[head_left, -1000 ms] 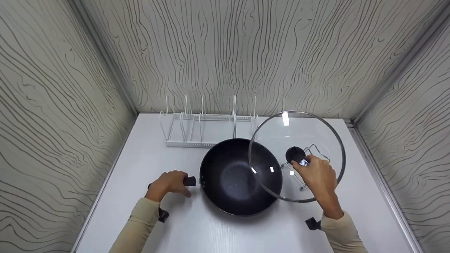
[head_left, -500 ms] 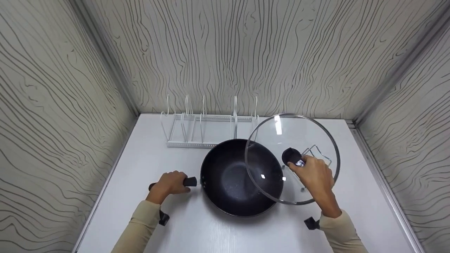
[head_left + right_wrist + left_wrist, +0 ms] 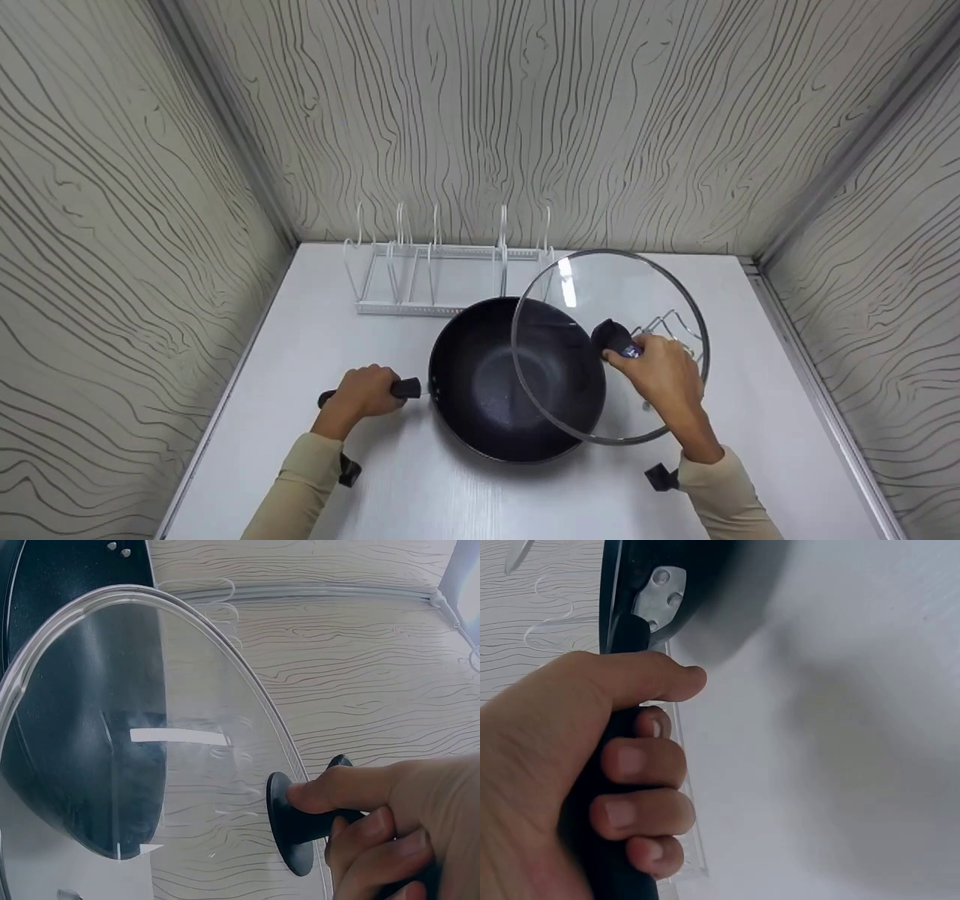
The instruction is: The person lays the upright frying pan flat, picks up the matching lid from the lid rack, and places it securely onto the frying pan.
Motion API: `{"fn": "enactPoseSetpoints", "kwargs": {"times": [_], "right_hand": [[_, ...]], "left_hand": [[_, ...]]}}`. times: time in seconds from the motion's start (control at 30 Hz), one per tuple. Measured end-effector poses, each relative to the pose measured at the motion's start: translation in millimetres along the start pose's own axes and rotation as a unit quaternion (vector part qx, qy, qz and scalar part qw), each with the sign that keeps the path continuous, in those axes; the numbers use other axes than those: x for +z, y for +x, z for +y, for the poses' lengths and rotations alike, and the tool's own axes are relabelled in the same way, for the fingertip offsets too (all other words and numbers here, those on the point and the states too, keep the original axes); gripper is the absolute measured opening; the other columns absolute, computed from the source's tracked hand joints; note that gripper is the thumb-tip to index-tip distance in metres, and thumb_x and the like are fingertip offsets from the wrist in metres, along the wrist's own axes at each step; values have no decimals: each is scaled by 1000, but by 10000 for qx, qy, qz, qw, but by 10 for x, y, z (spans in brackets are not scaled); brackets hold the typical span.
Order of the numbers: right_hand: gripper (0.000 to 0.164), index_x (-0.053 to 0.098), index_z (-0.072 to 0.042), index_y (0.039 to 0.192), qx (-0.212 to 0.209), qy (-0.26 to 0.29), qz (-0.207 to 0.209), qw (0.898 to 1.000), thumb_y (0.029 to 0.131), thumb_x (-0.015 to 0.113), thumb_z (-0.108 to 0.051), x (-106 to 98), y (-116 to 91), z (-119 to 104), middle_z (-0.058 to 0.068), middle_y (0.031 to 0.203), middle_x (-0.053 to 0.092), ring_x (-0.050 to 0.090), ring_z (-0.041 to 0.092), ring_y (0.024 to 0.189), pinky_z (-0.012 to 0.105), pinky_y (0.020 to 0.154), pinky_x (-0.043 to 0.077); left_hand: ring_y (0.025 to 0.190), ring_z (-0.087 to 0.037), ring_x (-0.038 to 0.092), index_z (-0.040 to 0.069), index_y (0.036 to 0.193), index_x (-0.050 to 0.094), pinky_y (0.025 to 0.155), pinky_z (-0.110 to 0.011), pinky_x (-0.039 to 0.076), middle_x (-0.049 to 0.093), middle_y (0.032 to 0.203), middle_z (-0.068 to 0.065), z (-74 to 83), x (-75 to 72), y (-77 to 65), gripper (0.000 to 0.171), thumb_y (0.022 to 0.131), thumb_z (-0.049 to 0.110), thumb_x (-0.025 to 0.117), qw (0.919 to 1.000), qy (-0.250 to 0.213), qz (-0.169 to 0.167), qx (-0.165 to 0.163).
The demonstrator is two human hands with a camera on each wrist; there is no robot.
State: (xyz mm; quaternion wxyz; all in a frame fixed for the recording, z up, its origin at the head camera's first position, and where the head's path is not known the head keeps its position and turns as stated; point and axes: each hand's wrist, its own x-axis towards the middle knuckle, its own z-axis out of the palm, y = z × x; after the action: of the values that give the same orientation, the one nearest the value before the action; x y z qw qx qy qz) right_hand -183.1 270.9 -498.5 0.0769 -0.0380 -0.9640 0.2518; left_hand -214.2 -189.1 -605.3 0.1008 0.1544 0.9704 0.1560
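Note:
A black wok (image 3: 495, 390) stands in the middle of the white table. My left hand (image 3: 365, 391) grips its black handle (image 3: 622, 765), fingers wrapped round and thumb lying across the top in the left wrist view. By its black knob (image 3: 611, 341), my right hand (image 3: 664, 379) holds a clear glass lid (image 3: 600, 285) with a metal rim. The lid is raised and tilted, and its left part overlaps the right side of the wok in the head view. In the right wrist view the thumb presses against the base of the knob.
Behind the wok, a white wire rack (image 3: 409, 307) with upright loops stands near the back wall. A small metal wire stand (image 3: 675, 326) shows through and beside the lid at right. Patterned walls (image 3: 480, 112) enclose the table on three sides.
The lid and my right hand have moved left, so the lid covers more of the wok in view. My left hand's fingers have closed round the handle.

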Motion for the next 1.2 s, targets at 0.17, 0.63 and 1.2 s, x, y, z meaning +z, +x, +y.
{"fn": "enactPoseSetpoints", "kwargs": {"times": [0.17, 0.63, 1.2], "right_hand": [[40, 66, -9, 76, 77, 14, -156, 9998, 87, 83, -44, 15, -1, -37, -1, 62, 53, 49, 17, 53, 31, 48, 34], [39, 68, -9, 76, -32, -8, -564, 9984, 86, 85, -43, 87, 39, -144, -1, 65, 51, 47, 16, 57, 29, 50, 33], [41, 63, -13, 72, -143, -182, -837, 9962, 84, 83, -46, 243, 108, -287, -2, 63, 52, 51, 19, 62, 31, 54, 35]], "left_hand": [[64, -18, 50, 11, 87, 80, 61, -43, 45, 66, 71, -1, 7, 4, -11, 9, 83, 19, 81, 10000, 21, 81, 17], [64, -18, 51, 10, 87, 81, 61, -42, 45, 67, 71, -1, -12, 24, -14, 13, 83, 22, 80, 9998, 9, 162, 106], [68, -19, 57, 11, 94, 81, 65, -43, 49, 71, 76, -3, -18, 28, -17, 21, 83, 29, 83, 9998, 136, 156, 33]]}}
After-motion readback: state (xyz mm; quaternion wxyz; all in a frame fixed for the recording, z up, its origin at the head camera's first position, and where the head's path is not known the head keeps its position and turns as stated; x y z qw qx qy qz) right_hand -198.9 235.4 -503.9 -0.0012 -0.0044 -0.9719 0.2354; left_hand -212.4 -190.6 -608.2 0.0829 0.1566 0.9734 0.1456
